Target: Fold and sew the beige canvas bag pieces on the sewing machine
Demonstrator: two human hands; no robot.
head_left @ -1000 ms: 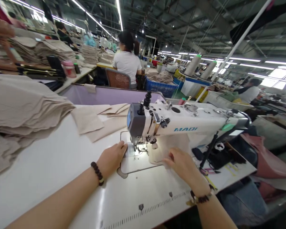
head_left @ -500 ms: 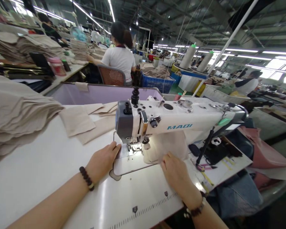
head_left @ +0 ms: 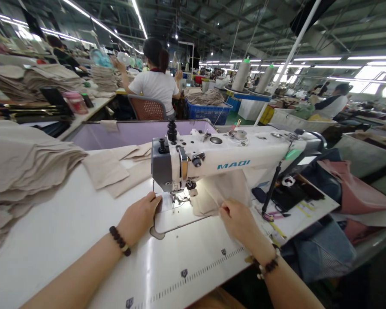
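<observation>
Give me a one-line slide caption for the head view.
Left hand beside the sewing machine needle; right hand pinching beige fabric.

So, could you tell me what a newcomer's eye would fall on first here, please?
Most likely the white sewing machine in the middle of the table, with its lamp lighting the needle area. The left hand rests flat beside the needle, and the right hand pinches the beige cloth under the machine's arm. At the left edge lies a tall stack of beige cloth pieces.

White table [head_left: 67, 240]: sewing machine [head_left: 225, 161], beige fabric stack [head_left: 22, 167] left, loose beige pieces [head_left: 116, 169] behind.
</observation>
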